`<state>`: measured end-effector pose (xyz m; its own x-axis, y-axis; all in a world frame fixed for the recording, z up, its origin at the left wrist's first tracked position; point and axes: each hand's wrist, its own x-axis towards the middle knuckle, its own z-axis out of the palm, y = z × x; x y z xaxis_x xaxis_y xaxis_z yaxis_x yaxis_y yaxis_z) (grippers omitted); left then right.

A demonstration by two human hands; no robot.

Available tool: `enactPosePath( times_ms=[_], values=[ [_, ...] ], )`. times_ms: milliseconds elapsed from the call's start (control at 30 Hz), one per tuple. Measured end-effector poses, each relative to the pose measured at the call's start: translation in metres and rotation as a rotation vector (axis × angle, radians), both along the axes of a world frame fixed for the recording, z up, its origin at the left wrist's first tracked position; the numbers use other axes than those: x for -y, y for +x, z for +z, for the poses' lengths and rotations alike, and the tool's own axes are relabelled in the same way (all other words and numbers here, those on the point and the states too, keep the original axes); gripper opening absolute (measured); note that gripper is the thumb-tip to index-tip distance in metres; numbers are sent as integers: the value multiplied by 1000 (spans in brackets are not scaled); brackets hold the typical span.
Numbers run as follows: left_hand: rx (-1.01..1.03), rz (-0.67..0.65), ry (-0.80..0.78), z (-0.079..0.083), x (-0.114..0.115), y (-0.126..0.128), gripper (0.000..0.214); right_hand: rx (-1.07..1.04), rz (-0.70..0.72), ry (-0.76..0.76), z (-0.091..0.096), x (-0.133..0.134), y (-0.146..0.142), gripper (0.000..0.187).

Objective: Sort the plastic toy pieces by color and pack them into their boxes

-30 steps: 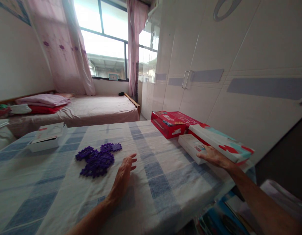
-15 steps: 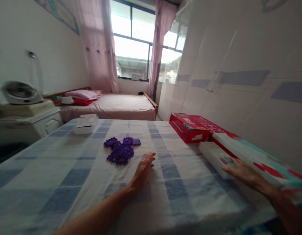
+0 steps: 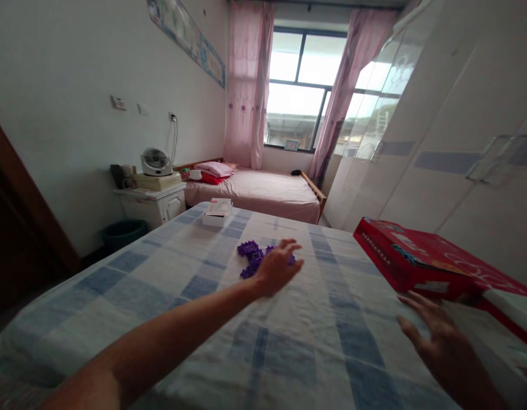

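A cluster of dark purple, bumpy-edged pieces (image 3: 250,257) lies on the blue-and-white checked tablecloth (image 3: 289,319). My left hand (image 3: 280,265) reaches across in front of them with its fingers apart, hiding part of the cluster; whether it touches them I cannot tell. On the right, my right hand (image 3: 436,336) has spread fingers and holds nothing. It is beside the front corner of a large red box (image 3: 411,273), close to a white box (image 3: 474,322) that is partly covered by the hand and blurred.
A small white box (image 3: 215,218) with a card on top stands toward the table's far left. Beyond are a pink-covered bed (image 3: 263,191), a white nightstand (image 3: 155,205) with a fan (image 3: 156,162), and a bin (image 3: 124,234). White wardrobe doors (image 3: 443,131) line the right side.
The view has swung left. My left hand has moved up and over toward the purple pieces, its fingers spreading. My right hand has come off the white box's top and opened near the red box.
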<state>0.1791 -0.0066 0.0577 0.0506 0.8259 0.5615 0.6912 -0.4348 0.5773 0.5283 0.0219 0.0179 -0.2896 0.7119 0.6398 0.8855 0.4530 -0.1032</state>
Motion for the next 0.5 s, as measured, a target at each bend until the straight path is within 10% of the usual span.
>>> enactPosePath(
  times_ms=[233, 500],
  values=[
    [-300, 934, -175, 9, -61, -175, 66, -70, 95, 5, -33, -23, -47, 38],
    [-191, 1086, -428, -4, -97, -229, 99, 50, 172, 98, -47, -27, -31, 32]
  ],
)
